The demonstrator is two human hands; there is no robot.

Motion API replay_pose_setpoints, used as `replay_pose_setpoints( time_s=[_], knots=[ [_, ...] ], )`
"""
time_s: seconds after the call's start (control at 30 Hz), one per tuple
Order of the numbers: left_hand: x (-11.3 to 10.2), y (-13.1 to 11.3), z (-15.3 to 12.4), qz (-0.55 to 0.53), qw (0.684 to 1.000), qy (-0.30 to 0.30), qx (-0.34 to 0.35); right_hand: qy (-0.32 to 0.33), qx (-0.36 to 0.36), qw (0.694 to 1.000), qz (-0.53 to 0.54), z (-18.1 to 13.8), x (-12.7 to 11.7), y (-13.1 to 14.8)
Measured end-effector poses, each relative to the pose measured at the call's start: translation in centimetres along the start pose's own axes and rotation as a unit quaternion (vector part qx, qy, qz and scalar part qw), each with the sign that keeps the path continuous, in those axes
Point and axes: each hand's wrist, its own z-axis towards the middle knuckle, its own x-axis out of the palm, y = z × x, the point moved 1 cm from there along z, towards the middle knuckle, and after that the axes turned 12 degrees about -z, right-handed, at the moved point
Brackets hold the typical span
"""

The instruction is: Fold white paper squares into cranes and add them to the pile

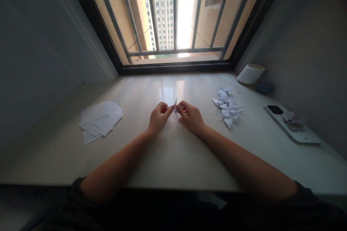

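Note:
Between my two hands, over the middle of the white tabletop (173, 158), is a small folded paper crane (176, 110) with thin points sticking up and down. My left hand (159, 117) pinches it from the left, thumb against the fingers. From the right, my right hand (190, 115) grips it the same way, its fingertips close to those of the left. The fingers cover much of the folded paper. Off to the right lies a heap of several folded white paper cranes (227, 106), and on the left a loose stack of white paper sheets (100, 121).
A phone (292, 124) with a round ornament on its back lies at the right. Behind it stand a white cup-like object (251, 73) and a dark bluish item (264, 88) by the wall. A barred window (176, 68) borders the far edge.

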Motion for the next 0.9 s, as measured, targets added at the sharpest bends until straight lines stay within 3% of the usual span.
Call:
replay_pose_setpoints(
  time_s=[0.2,0.37,0.5,0.9],
  knots=[
    [0.2,-0.3,-0.2,0.028,0.997,0.064,0.028,-0.009,-0.027,1.0,0.002,-0.1,-0.2,0.4],
    [0.3,-0.4,-0.2,-0.014,0.996,0.076,0.043,0.025,0.018,0.996,0.082,0.2,0.4,-0.3],
    [0.4,-0.4,-0.2,-0.036,0.995,0.088,0.034,0.058,-0.004,0.99,0.127,0.2,0.7,-0.5],
    [0.4,-0.4,0.0,-0.032,0.996,0.086,0.018,0.024,-0.003,0.994,0.106,0.2,0.5,-0.4]
  ],
)
